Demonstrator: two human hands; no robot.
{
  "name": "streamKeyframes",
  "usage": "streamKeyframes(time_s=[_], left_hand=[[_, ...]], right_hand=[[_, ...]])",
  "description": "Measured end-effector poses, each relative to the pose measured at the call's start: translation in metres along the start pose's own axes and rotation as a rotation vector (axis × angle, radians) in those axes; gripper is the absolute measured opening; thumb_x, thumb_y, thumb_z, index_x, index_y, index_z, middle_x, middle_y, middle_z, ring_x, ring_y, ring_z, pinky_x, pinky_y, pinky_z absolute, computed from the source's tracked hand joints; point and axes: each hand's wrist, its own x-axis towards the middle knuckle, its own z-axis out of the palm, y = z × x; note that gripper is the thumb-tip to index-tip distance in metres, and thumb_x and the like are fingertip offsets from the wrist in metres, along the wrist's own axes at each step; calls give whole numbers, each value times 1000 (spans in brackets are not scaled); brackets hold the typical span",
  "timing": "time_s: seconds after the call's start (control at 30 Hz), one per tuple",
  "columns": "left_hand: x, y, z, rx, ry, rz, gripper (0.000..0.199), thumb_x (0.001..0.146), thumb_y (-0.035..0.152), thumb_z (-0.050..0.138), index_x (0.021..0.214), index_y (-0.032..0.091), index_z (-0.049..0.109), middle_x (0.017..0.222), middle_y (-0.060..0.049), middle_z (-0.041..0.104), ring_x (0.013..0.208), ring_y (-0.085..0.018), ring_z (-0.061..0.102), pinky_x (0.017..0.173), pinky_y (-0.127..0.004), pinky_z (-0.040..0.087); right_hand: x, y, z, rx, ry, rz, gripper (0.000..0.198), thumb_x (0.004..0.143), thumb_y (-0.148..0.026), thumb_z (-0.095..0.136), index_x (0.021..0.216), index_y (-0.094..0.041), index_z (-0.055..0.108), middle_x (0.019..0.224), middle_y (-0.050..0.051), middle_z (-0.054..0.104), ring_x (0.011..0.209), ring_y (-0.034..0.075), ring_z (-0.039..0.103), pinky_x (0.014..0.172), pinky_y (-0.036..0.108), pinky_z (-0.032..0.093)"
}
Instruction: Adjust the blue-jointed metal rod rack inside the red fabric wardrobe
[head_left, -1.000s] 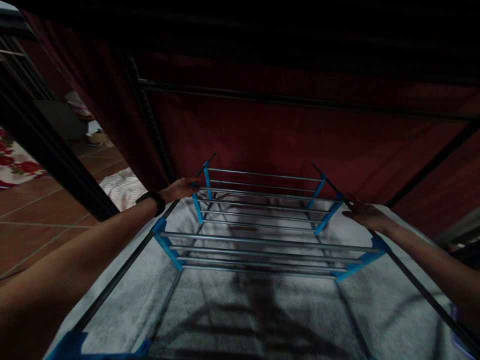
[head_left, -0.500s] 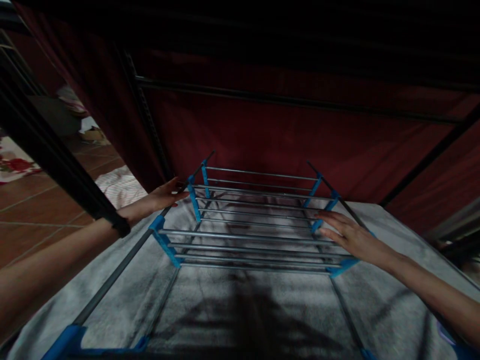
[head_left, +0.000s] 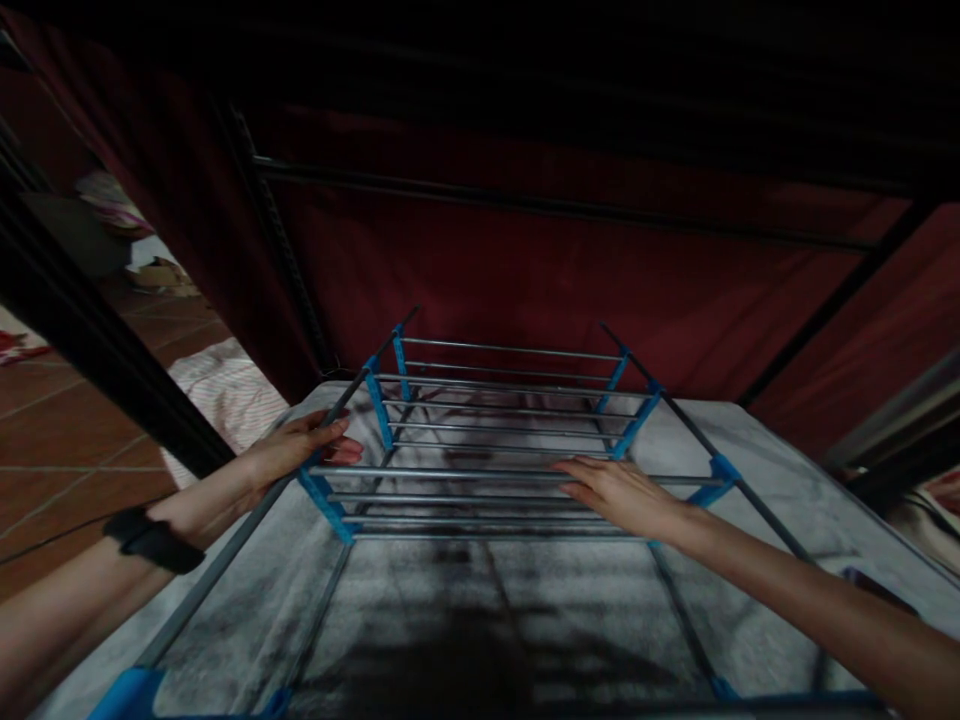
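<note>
A rack of silver metal bars (head_left: 495,430) with blue plastic joints (head_left: 324,497) stands inside a dark red fabric enclosure (head_left: 525,270), seen from above. My left hand (head_left: 296,447) rests on the dark side rail at the rack's left edge, fingers extended; a black band (head_left: 150,540) is on that wrist. My right hand (head_left: 622,492) lies flat with fingers spread on the near tier's silver bars, right of centre. Neither hand holds anything loose.
A grey-white fabric sheet (head_left: 465,620) lies under the rack. Black frame poles (head_left: 97,340) cross the left side. Beyond them are a red tiled floor (head_left: 52,450), a striped pale cloth (head_left: 225,390) and some clutter. More blue joints (head_left: 127,695) sit at the near corners.
My right hand has moved left from the right side rail onto the near silver bars. My left hand has slid back along the left rail toward me. The view has shifted slightly.
</note>
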Motion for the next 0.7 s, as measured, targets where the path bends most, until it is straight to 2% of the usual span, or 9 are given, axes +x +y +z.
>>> streamKeyframes(time_s=[0.1,0.23,0.33,0.4,0.5,0.57,0.7], left_hand=[[2,-2,1,32,19,-6,66,72,46,76,125,20,49,78,-5,69,62,-17,66,53,-27,55],[4,-1,1,97,32,30,62,62,56,79,104,19,53,66,1,64,48,-12,54,41,-20,43],[5,-2,1,118,7,49,62,55,59,81,88,18,50,58,3,60,42,-8,46,38,-18,37],[7,-4,1,126,-10,71,63,53,60,81,87,18,49,57,4,58,41,-7,44,37,-17,34],[11,-6,-2,168,-22,93,61,57,62,78,87,18,49,56,5,56,41,-7,42,38,-17,33],[14,-6,-3,211,-19,101,57,60,63,75,85,18,49,55,6,54,41,-7,41,38,-18,34],[19,-2,-6,244,17,117,55,56,58,78,82,18,50,55,5,53,44,-9,44,41,-19,36]], right_hand=[[13,-16,3,-44,13,-38,39,102,-39,36,133,-26,57,125,7,66,105,22,66,86,33,51],[31,-41,6,-93,30,-58,38,103,-38,33,131,-25,56,126,8,65,104,21,66,81,32,50],[42,-58,8,-113,30,-60,37,104,-40,32,126,-25,57,121,7,67,101,22,67,79,32,49],[47,-65,9,-142,26,-41,36,103,-42,32,119,-24,59,114,6,70,97,22,68,78,32,48],[50,-70,9,-180,26,-8,38,103,-45,31,111,-22,60,108,6,72,94,23,69,78,32,48],[49,-71,8,-181,14,1,38,103,-46,31,110,-22,60,108,6,72,95,24,69,78,32,47],[50,-71,3,-157,-10,8,38,103,-46,31,111,-22,60,108,7,72,98,23,68,80,32,47]])
